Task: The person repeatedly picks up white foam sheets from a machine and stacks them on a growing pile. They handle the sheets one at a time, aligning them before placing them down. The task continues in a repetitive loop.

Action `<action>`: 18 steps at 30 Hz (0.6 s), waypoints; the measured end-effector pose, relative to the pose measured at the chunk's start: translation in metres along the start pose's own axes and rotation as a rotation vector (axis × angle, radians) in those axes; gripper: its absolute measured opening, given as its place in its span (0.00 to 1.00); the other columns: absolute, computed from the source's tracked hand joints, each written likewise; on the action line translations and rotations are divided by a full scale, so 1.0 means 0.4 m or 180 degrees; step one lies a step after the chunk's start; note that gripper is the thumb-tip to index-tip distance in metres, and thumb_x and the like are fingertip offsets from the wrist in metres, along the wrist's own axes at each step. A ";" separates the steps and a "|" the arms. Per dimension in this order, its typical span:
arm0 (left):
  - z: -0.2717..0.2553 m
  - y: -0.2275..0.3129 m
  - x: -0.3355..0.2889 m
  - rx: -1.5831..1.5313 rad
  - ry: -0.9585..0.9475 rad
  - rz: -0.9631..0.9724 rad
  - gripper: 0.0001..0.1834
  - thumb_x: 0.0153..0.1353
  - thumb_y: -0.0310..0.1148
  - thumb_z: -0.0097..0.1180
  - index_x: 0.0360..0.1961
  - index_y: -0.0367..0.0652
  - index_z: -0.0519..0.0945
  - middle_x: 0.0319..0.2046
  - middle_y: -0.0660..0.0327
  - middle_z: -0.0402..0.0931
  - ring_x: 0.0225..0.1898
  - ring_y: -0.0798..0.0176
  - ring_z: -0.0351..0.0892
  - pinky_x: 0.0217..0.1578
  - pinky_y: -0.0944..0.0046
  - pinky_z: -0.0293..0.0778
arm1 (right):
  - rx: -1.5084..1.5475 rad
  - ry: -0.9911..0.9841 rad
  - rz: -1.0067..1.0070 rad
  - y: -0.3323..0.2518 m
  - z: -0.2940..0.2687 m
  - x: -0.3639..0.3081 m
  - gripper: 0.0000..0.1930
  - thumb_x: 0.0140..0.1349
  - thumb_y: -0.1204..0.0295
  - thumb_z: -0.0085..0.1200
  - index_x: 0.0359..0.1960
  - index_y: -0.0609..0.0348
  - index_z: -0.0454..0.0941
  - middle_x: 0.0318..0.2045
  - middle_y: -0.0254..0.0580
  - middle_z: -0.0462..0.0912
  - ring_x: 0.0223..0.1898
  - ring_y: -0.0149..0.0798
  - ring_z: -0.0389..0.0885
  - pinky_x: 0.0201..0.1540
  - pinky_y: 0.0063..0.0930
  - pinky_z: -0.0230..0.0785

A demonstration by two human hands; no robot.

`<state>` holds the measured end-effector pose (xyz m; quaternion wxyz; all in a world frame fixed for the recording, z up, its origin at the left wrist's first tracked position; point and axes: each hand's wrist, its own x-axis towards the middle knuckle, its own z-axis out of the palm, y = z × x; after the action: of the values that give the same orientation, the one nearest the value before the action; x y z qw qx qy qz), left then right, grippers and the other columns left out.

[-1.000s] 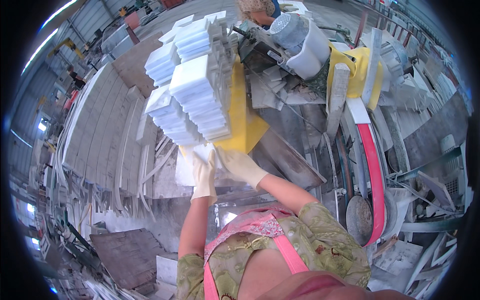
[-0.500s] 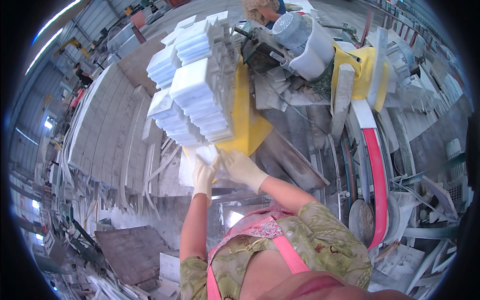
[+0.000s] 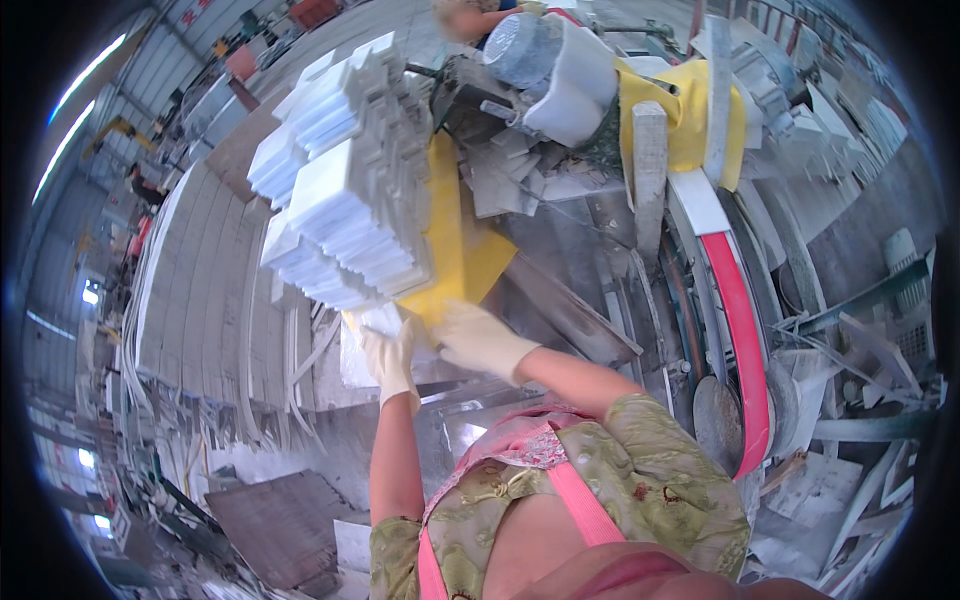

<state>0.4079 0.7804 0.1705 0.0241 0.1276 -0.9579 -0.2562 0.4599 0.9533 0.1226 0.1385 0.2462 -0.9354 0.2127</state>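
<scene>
At left, long, grey, chalky-looking slabs (image 3: 205, 290) sit side by side. Next come uneven stacks of smooth, square white tiles (image 3: 320, 190), piled toward the left edge of a creased yellow sheet (image 3: 460, 262). By that sheet's near edge, in front of the stacks, the small, flat white piece (image 3: 381, 320) sits in the left hand (image 3: 390, 358), cream-gloved and reaching forward, fingers curled around it. The cream-gloved right hand (image 3: 480, 336) angles in over the near edge, fingers extended but blurred; whether it grips anything I cannot tell. Farther right curves a flat red belt (image 3: 742, 345).
</scene>
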 end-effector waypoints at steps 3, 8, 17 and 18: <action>0.023 -0.040 0.021 0.0013 0.0213 0.0310 0.59 0.51 0.58 0.70 0.69 0.21 0.59 0.62 0.30 0.69 0.65 0.35 0.69 0.65 0.50 0.66 | -0.0108 0.1100 0.0370 0.144 -0.125 -0.117 0.09 0.57 0.66 0.54 0.35 0.56 0.81 0.34 0.40 0.82 0.42 0.48 0.76 0.47 0.43 0.71; 0.048 -0.064 0.030 -0.0143 0.0212 0.0304 0.58 0.55 0.61 0.66 0.71 0.25 0.58 0.65 0.32 0.66 0.66 0.34 0.66 0.67 0.49 0.64 | -0.0797 0.1612 0.1793 0.422 -0.351 -0.391 0.16 0.62 0.66 0.57 0.50 0.58 0.81 0.38 0.47 0.83 0.43 0.54 0.78 0.49 0.47 0.70; 0.038 -0.060 0.035 -0.0144 0.0045 0.0168 0.58 0.54 0.62 0.65 0.72 0.29 0.57 0.69 0.35 0.61 0.70 0.37 0.62 0.69 0.50 0.59 | -0.1981 0.0845 0.4047 0.783 -0.461 -0.678 0.35 0.67 0.46 0.49 0.66 0.61 0.71 0.67 0.51 0.71 0.71 0.53 0.62 0.73 0.51 0.51; 0.040 -0.062 0.038 -0.0145 0.0041 0.0163 0.58 0.54 0.62 0.64 0.73 0.29 0.57 0.69 0.35 0.61 0.70 0.37 0.62 0.69 0.50 0.59 | -0.1953 0.0862 0.4166 0.803 -0.455 -0.681 0.35 0.68 0.45 0.48 0.67 0.61 0.70 0.69 0.51 0.69 0.73 0.53 0.59 0.74 0.52 0.48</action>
<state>0.3973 0.7634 0.1440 0.0397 0.1041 -0.9546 -0.2763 0.5501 1.4009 0.0760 0.1602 -0.4409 -0.8831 0.0090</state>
